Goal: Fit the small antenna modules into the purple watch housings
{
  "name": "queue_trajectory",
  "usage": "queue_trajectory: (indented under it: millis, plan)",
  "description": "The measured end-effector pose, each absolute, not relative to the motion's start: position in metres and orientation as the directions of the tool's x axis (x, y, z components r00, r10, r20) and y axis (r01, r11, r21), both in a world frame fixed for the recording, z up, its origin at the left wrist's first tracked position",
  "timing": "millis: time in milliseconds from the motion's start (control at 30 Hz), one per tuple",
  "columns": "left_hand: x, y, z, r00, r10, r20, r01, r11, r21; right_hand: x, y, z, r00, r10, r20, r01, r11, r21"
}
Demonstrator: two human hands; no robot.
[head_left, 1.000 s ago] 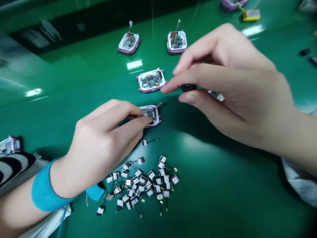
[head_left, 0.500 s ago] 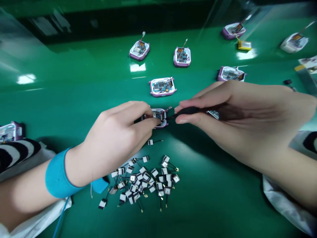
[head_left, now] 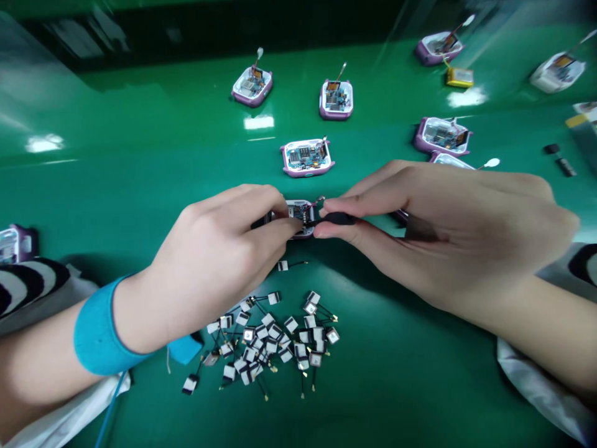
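Observation:
My left hand [head_left: 224, 249], with a blue band on its wrist, grips the left side of a small watch case [head_left: 305, 234] with a circuit board inside. Its fingers cover much of the case. From the right, my right hand [head_left: 433, 230] pinches a thin black tool [head_left: 339, 218], whose dark tip reaches into the case by the left fingertips. What the tip touches is too small to tell. Just below the case lies a single small white-and-black part [head_left: 283, 266] with a thin black cable.
Several such parts [head_left: 268, 342] lie piled on the green table [head_left: 396, 386] nearer me. Beyond my hands are several open purple-and-white watch cases [head_left: 308, 158], a yellow battery [head_left: 459, 77] and a small black object [head_left: 561, 160] at the right. Another case [head_left: 16, 244] sits far left.
My right hand has shifted left, bringing the tool further into the case. My left hand keeps its grip. The view has shifted slightly, showing more of the cases at the right.

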State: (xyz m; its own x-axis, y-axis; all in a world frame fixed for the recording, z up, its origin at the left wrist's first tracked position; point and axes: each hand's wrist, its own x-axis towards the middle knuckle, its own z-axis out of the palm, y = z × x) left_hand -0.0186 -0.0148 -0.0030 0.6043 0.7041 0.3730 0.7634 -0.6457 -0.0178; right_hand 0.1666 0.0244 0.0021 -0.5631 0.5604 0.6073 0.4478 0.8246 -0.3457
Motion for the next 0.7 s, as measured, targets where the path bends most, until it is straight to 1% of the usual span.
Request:
queue_trajectory:
  millis: [67, 233, 300, 367, 433, 533, 633, 700]
  plan:
    - [-0.019, -0.014, -0.003, 0.601, 0.711, 0.365, 0.768, -0.64, -0.017, 0.164, 0.025, 0.005, -0.566, 0.547, 0.617, 0.469, 0.829, -0.305]
    - [-0.018, -0.014, -0.003, 0.606, 0.701, 0.376, 0.758, -0.653, -0.004, 0.16, 0.025, 0.01, -0.596, 0.419, 0.685, 0.481, 0.869, -0.114]
    - [-0.018, -0.014, -0.002, 0.61, 0.702, 0.367, 0.753, -0.658, 0.009, 0.159, 0.023, 0.011, -0.578, 0.401, 0.711, 0.517, 0.854, -0.061]
    - [-0.018, -0.014, -0.002, 0.606, 0.711, 0.356, 0.756, -0.654, 0.02, 0.159, 0.022, 0.012, -0.58, 0.417, 0.7, 0.54, 0.84, -0.053]
    - [-0.017, -0.014, -0.001, 0.606, 0.715, 0.348, 0.758, -0.652, 0.02, 0.158, 0.02, 0.012, -0.601, 0.46, 0.653, 0.56, 0.826, -0.067]
    - [-0.017, -0.014, -0.001, 0.605, 0.709, 0.362, 0.765, -0.643, -0.018, 0.156, 0.017, 0.012, -0.625, 0.521, 0.582, 0.594, 0.8, -0.079]
    - [-0.017, -0.015, -0.002, 0.594, 0.716, 0.367, 0.777, -0.629, -0.029, 0.156, 0.014, 0.011, -0.592, 0.573, 0.567, 0.647, 0.757, -0.089]
    - [-0.017, -0.015, -0.002, 0.592, 0.721, 0.359, 0.775, -0.631, -0.011, 0.156, 0.012, 0.01, -0.563, 0.617, 0.55, 0.673, 0.728, -0.128]
